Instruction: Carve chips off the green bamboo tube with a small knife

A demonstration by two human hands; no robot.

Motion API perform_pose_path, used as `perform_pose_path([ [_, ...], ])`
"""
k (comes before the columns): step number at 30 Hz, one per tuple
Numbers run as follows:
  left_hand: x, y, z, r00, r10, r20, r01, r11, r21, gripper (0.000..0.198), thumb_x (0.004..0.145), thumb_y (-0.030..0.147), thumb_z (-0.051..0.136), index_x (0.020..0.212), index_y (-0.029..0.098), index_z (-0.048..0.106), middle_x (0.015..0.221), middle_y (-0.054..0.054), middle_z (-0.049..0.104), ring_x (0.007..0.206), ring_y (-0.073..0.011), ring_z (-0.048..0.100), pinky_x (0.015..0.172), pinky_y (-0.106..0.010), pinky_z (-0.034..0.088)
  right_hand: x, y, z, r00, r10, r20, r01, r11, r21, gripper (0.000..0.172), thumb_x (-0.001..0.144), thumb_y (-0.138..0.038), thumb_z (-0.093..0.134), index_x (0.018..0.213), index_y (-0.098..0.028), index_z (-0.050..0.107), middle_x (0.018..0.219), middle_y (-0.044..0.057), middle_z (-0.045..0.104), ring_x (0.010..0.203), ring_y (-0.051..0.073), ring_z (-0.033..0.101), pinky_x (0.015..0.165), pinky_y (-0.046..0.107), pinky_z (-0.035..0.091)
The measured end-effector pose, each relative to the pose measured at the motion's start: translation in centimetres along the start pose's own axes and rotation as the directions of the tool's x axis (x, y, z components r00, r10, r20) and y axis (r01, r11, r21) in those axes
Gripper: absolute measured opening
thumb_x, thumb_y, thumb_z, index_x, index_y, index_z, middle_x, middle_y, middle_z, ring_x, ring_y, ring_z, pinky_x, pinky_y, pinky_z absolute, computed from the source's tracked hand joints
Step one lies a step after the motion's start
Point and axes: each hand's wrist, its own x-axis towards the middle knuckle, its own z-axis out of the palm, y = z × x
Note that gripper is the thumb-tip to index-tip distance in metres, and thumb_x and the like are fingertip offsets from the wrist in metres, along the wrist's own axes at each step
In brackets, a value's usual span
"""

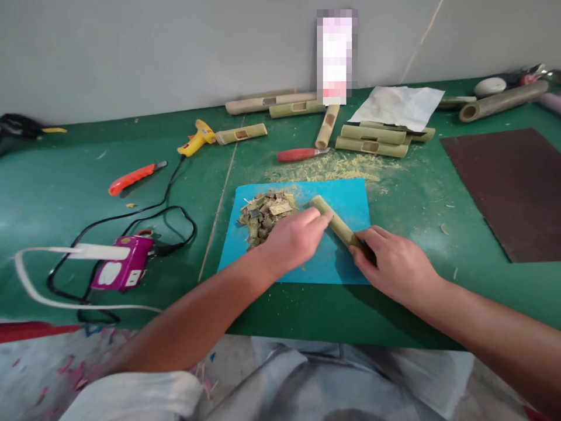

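Note:
A light green bamboo tube (340,227) lies slantwise over a blue sheet (333,272). My right hand (392,257) is wrapped round the tube's near end, fingers on top and thumb along its side. Closed, with its fingertips at the tube's upper left side, is my left hand (295,237); whatever it pinches is hidden by the fingers. Beneath and behind the left hand, a heap of bamboo chips (265,213) rests on the left part of the sheet.
Behind the sheet lie sawdust (333,168), a red-handled knife (298,155) and notched bamboo tubes (372,146). On the left are a yellow glue gun (196,140), an orange utility knife (134,179) and a purple power strip (120,272) with cables. A dark brown board (512,193) lies right.

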Motion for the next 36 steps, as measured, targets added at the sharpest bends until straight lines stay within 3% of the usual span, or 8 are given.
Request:
perform_pose_path([
  [5,0.07,0.18,0.02,0.998,-0.041,-0.053,0.043,0.998,0.038,0.037,0.106,0.023,0.033,0.119,0.012,0.066,0.080,-0.006,0.065,0.067,-0.0144,0.060,0.060,-0.024,0.047,0.09,-0.05,-0.08,1.000,0.006,0.010,-0.006,1.000,-0.008,0.029,0.096,-0.036,0.045,0.092,-0.017,0.067,0.087,0.006,0.069,0.062,0.016,0.058,0.054,0.032,0.030],
  [8,0.13,0.39,0.03,1.000,0.013,-0.017,-0.013,1.000,-0.001,0.036,0.106,0.023,0.034,0.118,0.015,0.066,0.084,-0.006,0.067,0.070,-0.0141,0.062,0.061,-0.024,0.047,0.15,-0.07,-0.19,1.000,0.000,0.026,0.000,1.000,0.002,0.028,0.096,-0.035,0.045,0.091,-0.017,0.066,0.086,0.006,0.069,0.062,0.016,0.058,0.054,0.031,0.030],
  [12,0.24,0.19,0.04,0.997,-0.070,-0.037,0.071,0.997,0.022,0.035,0.106,0.025,0.035,0.118,0.014,0.067,0.084,-0.007,0.067,0.070,-0.0142,0.061,0.061,-0.023,0.048,0.20,-0.08,-0.20,1.000,0.011,0.022,-0.012,1.000,0.007,0.026,0.094,-0.036,0.046,0.090,-0.018,0.065,0.086,0.006,0.069,0.062,0.015,0.058,0.054,0.030,0.031],
  [16,0.28,-0.11,0.07,0.999,-0.025,0.035,0.026,0.999,-0.036,0.037,0.106,0.023,0.034,0.121,0.014,0.066,0.082,-0.006,0.064,0.071,-0.0149,0.061,0.063,-0.024,0.048,0.20,-0.16,-0.23,0.998,0.031,0.047,-0.032,0.999,0.003,0.026,0.093,-0.036,0.046,0.091,-0.018,0.065,0.086,0.006,0.069,0.062,0.016,0.057,0.055,0.030,0.030],
  [27,0.26,-0.30,0.11,0.997,-0.078,-0.017,0.077,0.996,-0.033,0.036,0.106,0.026,0.035,0.118,0.012,0.067,0.084,-0.007,0.064,0.072,-0.0144,0.061,0.065,-0.024,0.049,0.17,-0.08,-0.10,0.998,0.042,0.045,-0.042,0.999,0.005,0.025,0.093,-0.039,0.047,0.089,-0.019,0.063,0.083,0.005,0.068,0.059,0.015,0.053,0.053,0.030,0.027],
  [36,0.46,-0.50,0.09,0.997,-0.070,0.029,0.073,0.993,-0.095,0.037,0.106,0.026,0.035,0.121,0.012,0.065,0.086,-0.008,0.064,0.075,-0.0154,0.062,0.068,-0.026,0.052,0.09,-0.16,-0.10,0.998,0.032,0.052,-0.032,0.999,-0.003,0.023,0.093,-0.039,0.049,0.090,-0.019,0.062,0.085,0.005,0.069,0.059,0.015,0.054,0.053,0.031,0.027],
])
